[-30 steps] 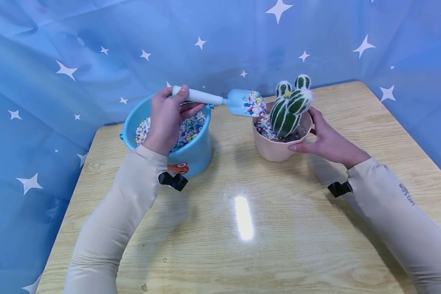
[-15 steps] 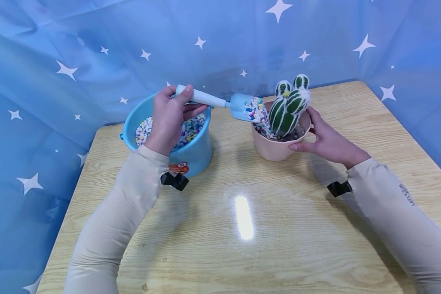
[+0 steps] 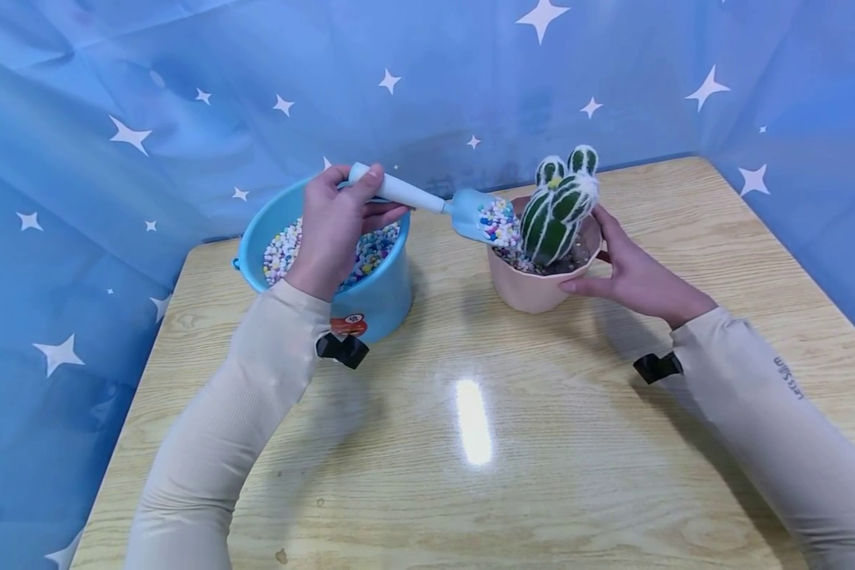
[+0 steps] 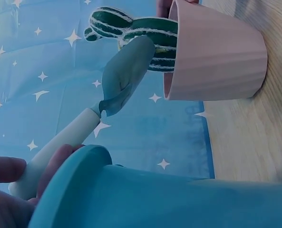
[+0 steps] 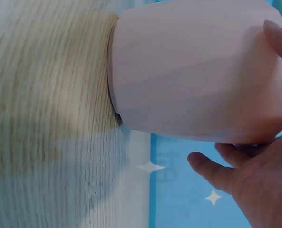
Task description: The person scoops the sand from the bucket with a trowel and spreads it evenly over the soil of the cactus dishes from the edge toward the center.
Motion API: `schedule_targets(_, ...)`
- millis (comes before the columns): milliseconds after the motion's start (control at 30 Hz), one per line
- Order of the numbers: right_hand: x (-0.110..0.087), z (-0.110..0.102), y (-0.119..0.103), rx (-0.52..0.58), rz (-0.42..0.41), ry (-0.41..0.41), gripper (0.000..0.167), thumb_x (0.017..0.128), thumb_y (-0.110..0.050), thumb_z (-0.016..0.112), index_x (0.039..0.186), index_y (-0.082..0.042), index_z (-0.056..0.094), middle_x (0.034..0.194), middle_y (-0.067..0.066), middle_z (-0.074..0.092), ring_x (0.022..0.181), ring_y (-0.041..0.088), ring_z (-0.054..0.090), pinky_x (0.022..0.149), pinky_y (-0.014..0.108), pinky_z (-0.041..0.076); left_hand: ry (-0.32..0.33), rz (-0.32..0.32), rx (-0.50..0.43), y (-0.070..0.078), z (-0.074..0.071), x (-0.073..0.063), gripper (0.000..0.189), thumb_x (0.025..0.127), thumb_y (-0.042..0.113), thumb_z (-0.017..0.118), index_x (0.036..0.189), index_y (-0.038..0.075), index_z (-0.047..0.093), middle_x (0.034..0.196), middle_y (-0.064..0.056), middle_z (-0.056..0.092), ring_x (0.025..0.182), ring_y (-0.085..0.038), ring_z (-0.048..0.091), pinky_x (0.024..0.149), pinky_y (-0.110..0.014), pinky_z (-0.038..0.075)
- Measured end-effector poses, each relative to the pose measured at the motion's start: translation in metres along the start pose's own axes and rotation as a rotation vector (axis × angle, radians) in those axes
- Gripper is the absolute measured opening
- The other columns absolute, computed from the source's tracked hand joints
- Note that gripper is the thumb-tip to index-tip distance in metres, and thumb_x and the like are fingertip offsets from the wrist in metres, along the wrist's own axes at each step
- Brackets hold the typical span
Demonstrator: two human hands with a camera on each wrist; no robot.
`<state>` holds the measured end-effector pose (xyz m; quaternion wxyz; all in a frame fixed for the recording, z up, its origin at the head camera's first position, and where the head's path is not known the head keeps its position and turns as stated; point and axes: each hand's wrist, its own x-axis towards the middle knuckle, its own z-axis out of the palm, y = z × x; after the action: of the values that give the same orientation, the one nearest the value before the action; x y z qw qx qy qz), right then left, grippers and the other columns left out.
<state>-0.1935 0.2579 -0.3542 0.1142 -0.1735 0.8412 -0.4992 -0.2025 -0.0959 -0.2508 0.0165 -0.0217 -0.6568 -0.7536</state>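
In the head view my left hand [image 3: 331,226] grips the pale handle of a light-blue trowel [image 3: 468,207] by its end. Small colourful pebbles [image 3: 499,222] lie at the blade's tip, which tilts down over the left rim of a pink flower pot [image 3: 529,290]. A green cactus [image 3: 547,228] with white ribs stands in that pot, with pebbles and brown soil around its base. My right hand [image 3: 637,273] holds the pot's right side, thumb in front. From the left wrist, the blade's underside [image 4: 126,71] hides part of the cactus.
Below my left hand stands a blue bucket [image 3: 385,305] of similar pebbles, its rim close under the trowel's handle. The wooden table [image 3: 413,475] ends at a blue star-patterned curtain [image 3: 435,71] behind and on both sides.
The trowel has moved slightly right and down, its blade tilting lower at the pot's rim. My right hand has stayed in place on the pot.
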Motion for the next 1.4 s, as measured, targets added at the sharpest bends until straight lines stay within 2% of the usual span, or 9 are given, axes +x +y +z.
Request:
schedule_targets(200, -0.001, 0.000, -0.001, 0.003, 0.044, 0.007, 0.111, 0.087, -0.021, 0.078, 0.157, -0.019, -0.008, 0.162, 0.008, -0.006, 0.147, 0.031, 0.002, 0.114, 0.065, 0.018, -0.008, 0.004, 0.006, 0.002, 0.002, 0.000, 0.026, 0.100, 0.018, 0.059, 0.114, -0.004, 0.053, 0.112, -0.024, 0.065, 0.087, -0.031, 0.072, 0.078, -0.037, 0.061)
schedule_targets(400, 0.000, 0.000, 0.001, 0.052, 0.014, 0.008, 0.113, 0.085, -0.014, 0.080, 0.157, -0.025, -0.006, 0.162, 0.003, -0.005, 0.147, 0.025, -0.001, 0.116, 0.063, 0.015, -0.015, 0.007, 0.020, 0.003, 0.002, -0.001, 0.025, 0.100, 0.018, 0.060, 0.113, -0.003, 0.054, 0.112, -0.022, 0.066, 0.087, -0.031, 0.072, 0.078, -0.037, 0.061)
schedule_targets(533, 0.001, 0.000, 0.002, 0.059, 0.030, -0.005, 0.114, 0.085, -0.016, 0.080, 0.156, -0.029, -0.009, 0.162, 0.001, -0.008, 0.147, 0.026, -0.003, 0.116, 0.062, 0.013, -0.015, 0.000, 0.022, 0.004, 0.004, -0.001, 0.026, 0.099, 0.017, 0.061, 0.114, -0.003, 0.054, 0.112, -0.022, 0.066, 0.087, -0.031, 0.072, 0.077, -0.037, 0.061)
schedule_targets(833, 0.002, 0.001, 0.002, 0.032, 0.012, 0.009, 0.115, 0.082, -0.018, 0.083, 0.157, -0.028, -0.004, 0.159, 0.007, -0.003, 0.146, 0.029, -0.001, 0.114, 0.066, 0.016, -0.022, -0.013, 0.009, 0.006, 0.007, -0.001, 0.025, 0.099, 0.017, 0.062, 0.113, -0.002, 0.054, 0.109, -0.024, 0.066, 0.084, -0.031, 0.072, 0.076, -0.038, 0.062)
schedule_targets(1067, 0.003, 0.002, 0.002, 0.046, 0.018, -0.009, 0.116, 0.084, -0.017, 0.081, 0.156, -0.029, -0.009, 0.162, 0.003, -0.005, 0.147, 0.025, 0.000, 0.115, 0.064, 0.014, -0.018, -0.012, 0.013, 0.008, 0.009, -0.002, 0.024, 0.098, 0.016, 0.063, 0.111, -0.002, 0.054, 0.107, -0.024, 0.068, 0.081, -0.031, 0.072, 0.075, -0.038, 0.062)
schedule_targets(1300, 0.003, 0.003, 0.002, 0.030, 0.026, 0.006, 0.120, 0.080, -0.020, 0.085, 0.156, -0.028, -0.008, 0.160, 0.007, -0.005, 0.146, 0.032, 0.002, 0.114, 0.064, 0.016, -0.025, 0.001, 0.027, 0.009, 0.012, -0.002, 0.025, 0.098, 0.017, 0.063, 0.111, -0.001, 0.053, 0.106, -0.023, 0.068, 0.081, -0.032, 0.072, 0.075, -0.039, 0.062)
schedule_targets(1400, 0.003, 0.004, 0.001, 0.020, 0.035, 0.003, 0.120, 0.080, -0.023, 0.085, 0.156, -0.029, -0.008, 0.161, 0.007, -0.007, 0.146, 0.030, 0.000, 0.114, 0.064, 0.015, -0.033, 0.003, 0.032, 0.010, 0.012, -0.002, 0.026, 0.097, 0.018, 0.064, 0.111, -0.001, 0.053, 0.106, -0.022, 0.069, 0.082, -0.032, 0.072, 0.075, -0.039, 0.062)
